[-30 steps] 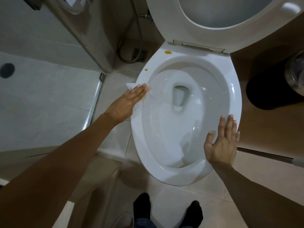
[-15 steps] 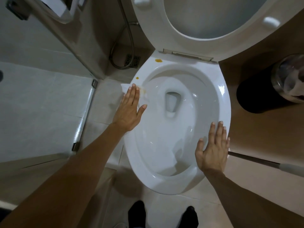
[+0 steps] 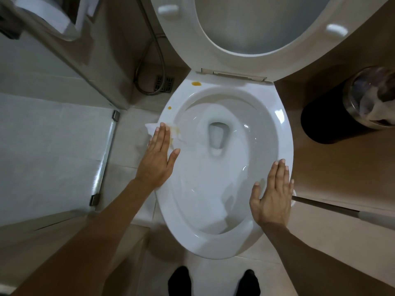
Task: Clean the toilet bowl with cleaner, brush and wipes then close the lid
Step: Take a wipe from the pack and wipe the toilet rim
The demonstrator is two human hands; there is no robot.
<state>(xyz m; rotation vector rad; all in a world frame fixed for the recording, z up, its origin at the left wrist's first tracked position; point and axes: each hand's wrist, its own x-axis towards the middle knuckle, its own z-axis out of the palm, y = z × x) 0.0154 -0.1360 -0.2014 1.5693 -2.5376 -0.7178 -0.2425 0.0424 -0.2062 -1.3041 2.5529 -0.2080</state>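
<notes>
The person is standing over the toilet bowl (image 3: 282, 133), whose seat (image 3: 183, 39) and lid (image 3: 263, 24) are standing raised against the back. The left hand (image 3: 159, 159) is lying flat on the bowl's left rim, fingers straight and together, thumb spread toward the basin, and it is pressing a white wipe (image 3: 152, 127) down on that rim; the wipe is showing past the fingertips and is stained yellow-brown on its inner side. Two orange spots (image 3: 196, 83) are sitting on the rim beyond the wipe, one at the back-left corner near the hinge and a smaller one just ahead of the fingertips. The right hand (image 3: 274, 195) is resting flat on the right rim, fingers straight, holding nothing. A long handle (image 3: 333, 208) is lying just beside that hand, off the bowl's right edge. A black waste bin (image 3: 333, 120) is standing on the floor to the right, and a metal hose (image 3: 158, 67) is looping down at the back left.
</notes>
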